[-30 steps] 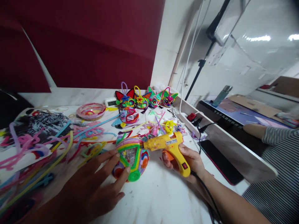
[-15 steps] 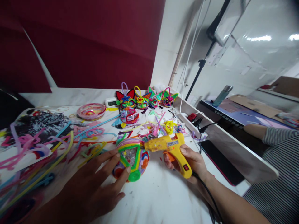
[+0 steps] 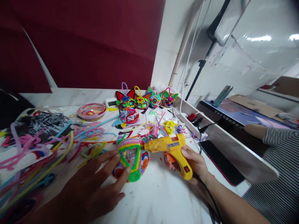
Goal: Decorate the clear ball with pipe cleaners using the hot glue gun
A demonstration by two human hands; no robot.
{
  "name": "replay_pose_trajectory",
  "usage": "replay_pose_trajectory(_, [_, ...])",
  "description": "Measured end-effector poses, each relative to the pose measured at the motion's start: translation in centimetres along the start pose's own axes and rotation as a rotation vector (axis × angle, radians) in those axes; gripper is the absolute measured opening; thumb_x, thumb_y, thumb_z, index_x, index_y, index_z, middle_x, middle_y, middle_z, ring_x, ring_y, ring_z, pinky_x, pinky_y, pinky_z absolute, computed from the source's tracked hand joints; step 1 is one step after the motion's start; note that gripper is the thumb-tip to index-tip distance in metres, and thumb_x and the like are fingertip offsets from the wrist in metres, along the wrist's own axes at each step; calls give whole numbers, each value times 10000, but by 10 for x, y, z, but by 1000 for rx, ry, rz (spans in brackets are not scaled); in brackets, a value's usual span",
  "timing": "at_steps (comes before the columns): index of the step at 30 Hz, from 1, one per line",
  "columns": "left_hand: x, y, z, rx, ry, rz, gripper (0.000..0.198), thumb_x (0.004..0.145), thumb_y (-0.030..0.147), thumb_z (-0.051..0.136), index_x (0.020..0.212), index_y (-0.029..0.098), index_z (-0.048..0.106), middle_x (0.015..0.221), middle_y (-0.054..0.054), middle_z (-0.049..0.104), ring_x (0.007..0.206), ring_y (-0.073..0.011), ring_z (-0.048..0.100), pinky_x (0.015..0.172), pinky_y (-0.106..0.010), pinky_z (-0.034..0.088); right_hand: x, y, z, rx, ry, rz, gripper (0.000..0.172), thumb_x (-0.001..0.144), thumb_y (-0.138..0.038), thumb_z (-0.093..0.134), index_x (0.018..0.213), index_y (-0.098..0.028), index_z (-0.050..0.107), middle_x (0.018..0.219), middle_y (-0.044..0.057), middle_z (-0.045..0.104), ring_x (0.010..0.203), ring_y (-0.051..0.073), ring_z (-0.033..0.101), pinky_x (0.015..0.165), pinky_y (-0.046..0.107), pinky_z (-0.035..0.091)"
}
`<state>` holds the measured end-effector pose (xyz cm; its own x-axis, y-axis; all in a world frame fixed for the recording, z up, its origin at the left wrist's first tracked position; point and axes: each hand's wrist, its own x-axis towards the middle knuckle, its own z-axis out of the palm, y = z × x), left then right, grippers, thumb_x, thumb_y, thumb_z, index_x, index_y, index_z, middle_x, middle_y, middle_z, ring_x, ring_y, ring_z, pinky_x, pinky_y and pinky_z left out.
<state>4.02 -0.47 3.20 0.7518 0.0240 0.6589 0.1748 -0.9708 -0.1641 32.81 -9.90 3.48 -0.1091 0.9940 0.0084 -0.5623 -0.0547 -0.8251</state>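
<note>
My right hand (image 3: pixel 193 160) is wrapped round a yellow hot glue gun (image 3: pixel 171 146), with fingers at its orange trigger. The gun's nozzle meets the upper right edge of a colourful pipe-cleaner craft piece (image 3: pixel 132 158), which has a green-and-yellow frame around a clear middle. Whether glue is coming out cannot be made out. On the left side and lower part of this piece rest the spread fingertips of my left hand (image 3: pixel 100 177), while its thumb stays apart from it.
Loose pipe cleaners (image 3: pixel 58 149) cover the left of the table. Several finished cat-like ornaments (image 3: pixel 125 101) stand at the back, near a pink ring-shaped coil (image 3: pixel 91 111). A black phone (image 3: pixel 220 161) lies right, beside a power strip (image 3: pixel 192 123). A striped sleeve (image 3: pixel 277 140) shows at far right.
The glue gun's handle has shifted very slightly, while the nozzle stays at the same edge. My left hand and the craft piece look unmoved.
</note>
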Motion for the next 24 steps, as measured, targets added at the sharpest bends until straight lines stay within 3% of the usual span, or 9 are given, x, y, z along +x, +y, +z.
replay_pose_trajectory(5, [0,0,0,31,3,-10,176,927,239,483,1016,193,628,1166,-106,530,1385,-272,342,1211,-385,196,1,1,0,0,4,-11,297,793,-344,673,954,-102,732,815,106,739,675,177,682,616,246,520])
replay_pose_trajectory(11, [-5,-1,3,36,-11,2,191,916,222,502,1056,187,627,1191,-120,519,1425,-296,287,1211,-440,179,0,0,3,-41,25,-29,287,789,-353,673,946,-115,697,811,102,736,665,173,679,616,245,515])
replay_pose_trajectory(17, [-7,-1,3,65,-5,-3,181,912,244,503,1033,200,631,1195,-109,535,1390,-295,339,1188,-443,248,-1,1,4,-48,66,-20,273,780,-356,679,947,-140,670,828,88,739,688,167,684,637,236,508])
replay_pose_trajectory(21, [-6,0,4,52,-15,-3,187,918,236,502,1058,193,618,1194,-115,523,1423,-293,291,1214,-454,175,0,5,-1,-68,70,-44,259,796,-362,661,914,-132,669,825,97,738,689,169,683,652,239,512])
replay_pose_trajectory(24, [-5,0,3,61,-10,-12,176,927,256,505,1049,198,619,1188,-111,529,1425,-297,290,1204,-466,201,1,7,-2,-77,76,-54,256,802,-360,650,916,-131,666,824,101,738,675,173,679,671,257,517])
